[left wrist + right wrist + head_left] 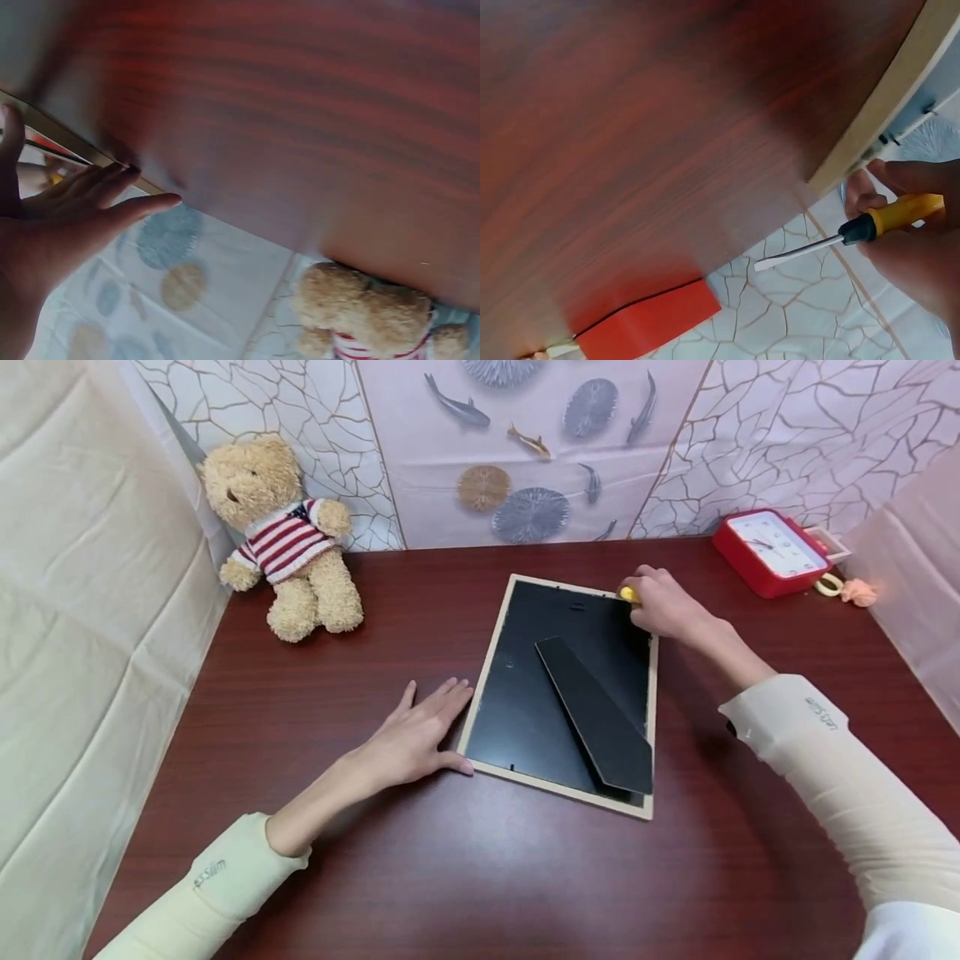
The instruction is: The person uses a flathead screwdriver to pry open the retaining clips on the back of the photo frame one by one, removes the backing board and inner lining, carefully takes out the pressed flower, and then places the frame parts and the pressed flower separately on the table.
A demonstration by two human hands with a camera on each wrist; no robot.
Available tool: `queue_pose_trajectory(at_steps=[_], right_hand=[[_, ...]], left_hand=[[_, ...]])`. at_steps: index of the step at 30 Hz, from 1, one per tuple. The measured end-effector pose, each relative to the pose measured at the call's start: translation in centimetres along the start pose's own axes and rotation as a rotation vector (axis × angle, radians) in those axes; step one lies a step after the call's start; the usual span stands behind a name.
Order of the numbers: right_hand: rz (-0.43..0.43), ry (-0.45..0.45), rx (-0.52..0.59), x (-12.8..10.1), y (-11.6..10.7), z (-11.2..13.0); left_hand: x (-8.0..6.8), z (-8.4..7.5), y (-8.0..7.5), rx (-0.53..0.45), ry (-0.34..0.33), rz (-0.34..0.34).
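A picture frame [517, 693] with a pale wooden border lies face down, its black back and slanted easel leg [596, 718] showing. My left hand [412, 735] is spread flat on the table, its thumb and fingertips against the frame's near left corner and left side. At the far right corner, my right hand [660, 602] holds a screwdriver [900, 214] with a yellow handle and a flat metal blade. In the right wrist view the blade points away from the frame, and fingertips of that hand touch the frame's corner.
On the dark red-brown table [360, 877], a teddy bear [285, 543] in a striped sweater sits at the back left. A red clock [772, 552] stands at the back right, beside a small peach-coloured item [858, 592]. Patterned cloth hangs behind.
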State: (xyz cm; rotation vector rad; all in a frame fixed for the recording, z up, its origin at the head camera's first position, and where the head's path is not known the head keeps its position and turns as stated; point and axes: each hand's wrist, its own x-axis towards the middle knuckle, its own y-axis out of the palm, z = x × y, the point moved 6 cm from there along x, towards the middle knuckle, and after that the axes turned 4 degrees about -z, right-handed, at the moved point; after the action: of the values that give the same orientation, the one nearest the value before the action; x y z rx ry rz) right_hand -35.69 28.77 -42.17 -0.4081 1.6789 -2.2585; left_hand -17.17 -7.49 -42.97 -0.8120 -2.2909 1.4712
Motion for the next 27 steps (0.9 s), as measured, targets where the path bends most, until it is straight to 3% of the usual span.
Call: queue_pose_trajectory(at_steps=[2, 5, 7, 9, 12, 16, 21, 27], right_hand=[[0.02, 0.015, -0.033, -0.6, 0.4, -1.5], [0.015, 0.006, -0.087, -0.8, 2.5, -5.8], [0.036, -0.005, -0.104, -1.2, 3.6, -8.2], [0.046, -0.007, -0.126, -1.7, 4.5, -9.8], [0.081, 0.009, -0.142, -2.8, 5.0, -10.9], [0.126, 0.025, -0.164, -4.2, 5.1, -10.6], [0.182, 0.079, -0.165, -6.5, 4.9, -10.4], [0.199, 0.102, -0.125, -9.5, 4.7, -10.2]], left_hand=[[0.3, 1.6, -0.1, 0.012, 0.004, -0.076], [0.3, 2.4, -1.4, 0.043, -0.012, -0.182], [0.5, 3.4, -1.6, 0.057, -0.007, -0.255], [0.4, 3.2, -2.5, 0.058, -0.024, -0.279], [0.6, 3.6, -2.8, 0.054, -0.059, -0.281], [0.8, 3.5, -3.6, 0.022, -0.133, -0.264], [1.8, 4.2, -3.6, -0.145, -0.188, -0.242], [3.8, 6.5, -2.7, -0.298, -0.2, -0.214]])
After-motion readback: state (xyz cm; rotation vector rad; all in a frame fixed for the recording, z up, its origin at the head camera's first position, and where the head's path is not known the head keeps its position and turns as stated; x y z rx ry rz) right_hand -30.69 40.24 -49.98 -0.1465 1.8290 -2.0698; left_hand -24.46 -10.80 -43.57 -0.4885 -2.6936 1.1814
